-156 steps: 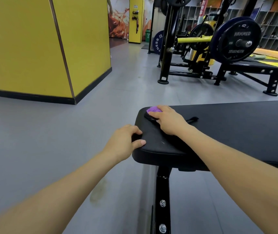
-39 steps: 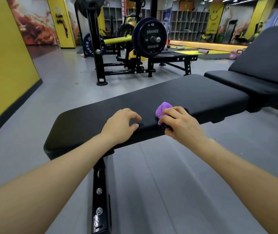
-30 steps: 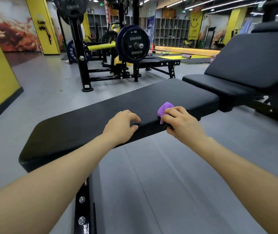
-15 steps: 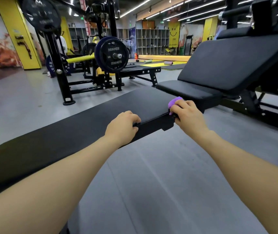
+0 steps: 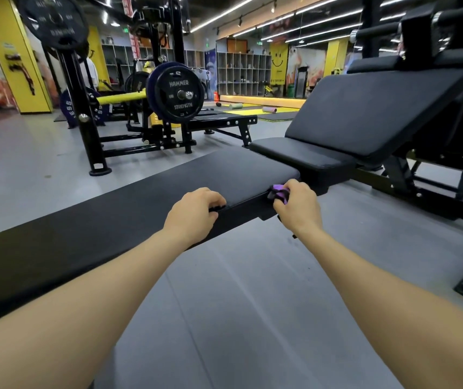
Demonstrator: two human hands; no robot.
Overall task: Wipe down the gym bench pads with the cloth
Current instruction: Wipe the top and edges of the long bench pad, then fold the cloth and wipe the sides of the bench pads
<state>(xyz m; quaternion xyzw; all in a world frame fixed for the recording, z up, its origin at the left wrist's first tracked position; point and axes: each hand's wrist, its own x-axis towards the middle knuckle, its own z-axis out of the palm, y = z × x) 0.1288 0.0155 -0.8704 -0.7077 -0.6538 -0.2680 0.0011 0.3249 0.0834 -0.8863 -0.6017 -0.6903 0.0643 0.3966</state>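
Grey gym flooring (image 5: 238, 290) stretches beneath us. Behind, at left, stands a black weight plate lettered HAMMER STRENGTH (image 5: 179, 94). Our left hand (image 5: 193, 213) curls its fingers over the near edge of the long flat black bench pad (image 5: 129, 209). Our right hand (image 5: 297, 204) clenches the crumpled purple cloth (image 5: 279, 193) against that pad's right-hand corner, beside the inclined black bench (image 5: 365, 119).

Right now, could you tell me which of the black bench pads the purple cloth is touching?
The long flat pad nearest the person: the right hand presses the cloth on its far corner. The short seat pad and tilted back pad lie beyond, untouched.
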